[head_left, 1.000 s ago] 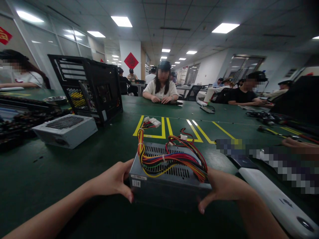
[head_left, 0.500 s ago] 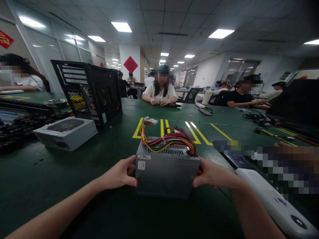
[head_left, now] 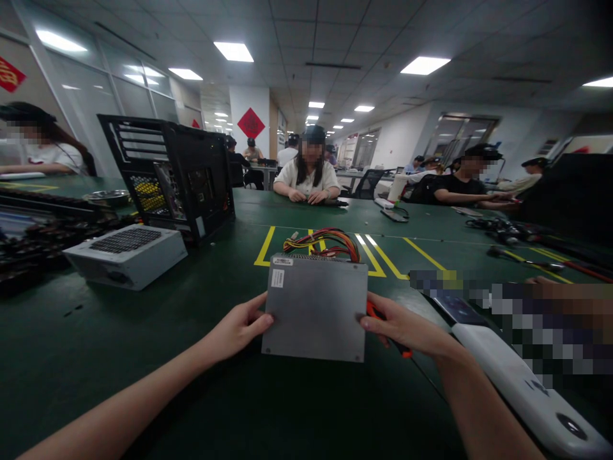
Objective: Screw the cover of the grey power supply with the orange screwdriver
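Observation:
Between my two hands is a grey computer power supply, tilted so that its broad plain side faces me. Two white labels mark its upper left corner, and a bundle of coloured cables loops up behind its top edge. My left hand grips the left edge, thumb on the front face. On the opposite edge my right hand is closed the same way. An orange and black screwdriver shows behind the right hand, its shaft pointing down right; whether the fingers hold it too I cannot tell.
A second power supply lies at left beside an upright black computer case. To the right are a phone and a long white device. Yellow tape marks the green table. A person sits opposite.
The power supply has tipped, its near face turning up towards me and its vented top turning away. Both hands have risen slightly with it, and the cables have swung behind it.

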